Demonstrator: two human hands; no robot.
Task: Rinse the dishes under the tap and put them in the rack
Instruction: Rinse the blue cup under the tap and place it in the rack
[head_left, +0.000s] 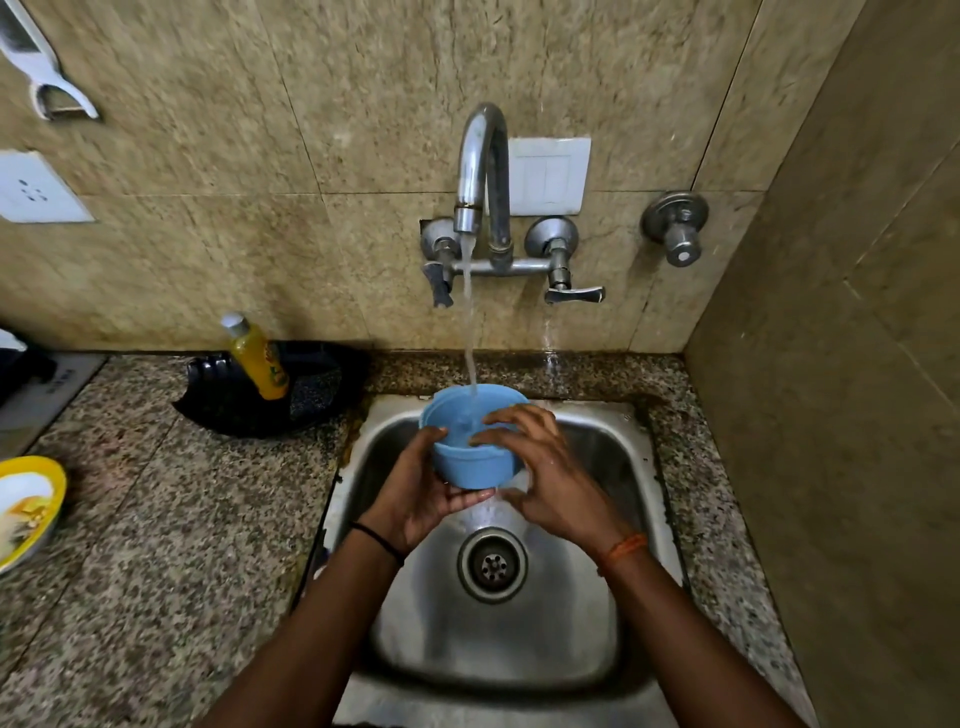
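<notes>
1. A blue bowl (470, 441) sits between both hands above the sink (613, 467), catching the stream from the tap (483, 171).
2. The left hand (415, 493) cups the bowl from below, thumb curled over its near rim.
3. The right hand (550, 467) curls round the bowl's right side, fingers reaching over the rim into the water.
4. Left of the hands, on the bench (171, 519), a yellow bottle (257, 358) leans in a black pan (270, 395).
5. Farther left lies a yellow plate (28, 509).
</notes>
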